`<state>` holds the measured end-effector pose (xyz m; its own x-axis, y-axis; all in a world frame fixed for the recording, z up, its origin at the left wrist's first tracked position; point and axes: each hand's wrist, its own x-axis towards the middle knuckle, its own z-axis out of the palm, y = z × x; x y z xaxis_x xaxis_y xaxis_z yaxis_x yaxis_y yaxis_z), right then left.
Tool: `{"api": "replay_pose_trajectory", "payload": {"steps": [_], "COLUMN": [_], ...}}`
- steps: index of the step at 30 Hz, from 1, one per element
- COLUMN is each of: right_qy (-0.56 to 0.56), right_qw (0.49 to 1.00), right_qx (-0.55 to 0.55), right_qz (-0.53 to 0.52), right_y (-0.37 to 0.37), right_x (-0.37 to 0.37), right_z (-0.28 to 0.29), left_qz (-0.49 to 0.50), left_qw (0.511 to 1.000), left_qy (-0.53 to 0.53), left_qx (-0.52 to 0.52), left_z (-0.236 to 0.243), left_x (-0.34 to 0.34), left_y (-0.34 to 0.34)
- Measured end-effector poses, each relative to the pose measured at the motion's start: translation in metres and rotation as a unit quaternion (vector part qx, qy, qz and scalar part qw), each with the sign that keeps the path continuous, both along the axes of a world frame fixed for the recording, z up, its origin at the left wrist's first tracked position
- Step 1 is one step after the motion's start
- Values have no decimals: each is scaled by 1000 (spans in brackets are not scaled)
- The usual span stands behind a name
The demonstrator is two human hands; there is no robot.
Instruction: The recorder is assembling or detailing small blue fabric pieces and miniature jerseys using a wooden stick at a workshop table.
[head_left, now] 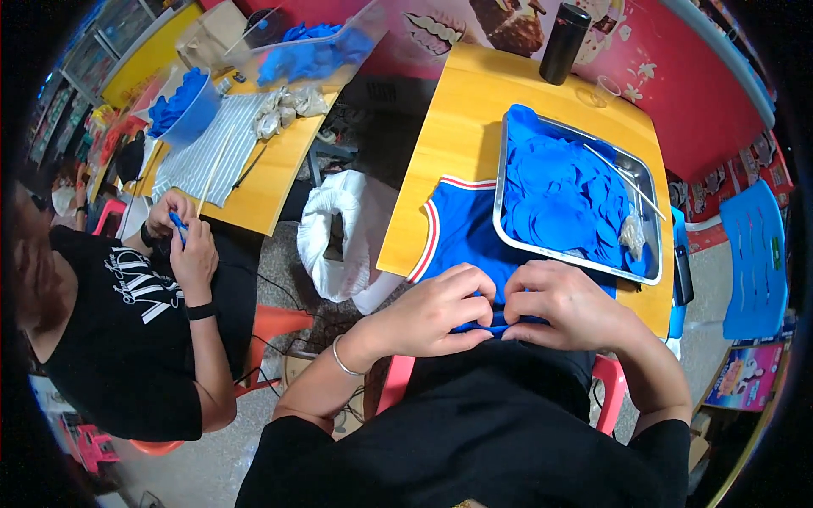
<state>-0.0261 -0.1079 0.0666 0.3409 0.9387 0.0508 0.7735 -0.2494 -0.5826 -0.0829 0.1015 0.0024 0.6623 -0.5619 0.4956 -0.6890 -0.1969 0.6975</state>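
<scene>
Thin, flexible blue piece (498, 326) is at the near edge of the yellow wooden table (461, 102); left hand (453, 309) and right hand (559, 305) grip: both pinching it. Probably light, soft (slipperiness unclear); best held by the edges.

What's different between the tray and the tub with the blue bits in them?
The tray is silvery metal, while the tub is blue. The tray is shallow and roughly rectangular; the tub is rounded and deeper. The tray sits on the near table, the tub on the left table. Both hold heaps of blue pieces.
</scene>
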Motion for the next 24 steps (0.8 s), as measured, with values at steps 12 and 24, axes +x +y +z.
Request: {"api": "replay_pose_trajectory", "payload": {"steps": [12, 24], "right_qy": [-65, -47], "right_qw": [998, 995], "right_qx": [0, 55], "right_qz": [17, -73], "right_y": [8, -33], "right_x": [-6, 1], "right_z": [2, -10], "left_qz": [30, 54], "left_qw": [997, 996], "left_qy": [-32, -47], "left_qx": [61, 58], "left_z": [0, 2], "left_x": [-1, 13], "left_y": [-6, -46]}}
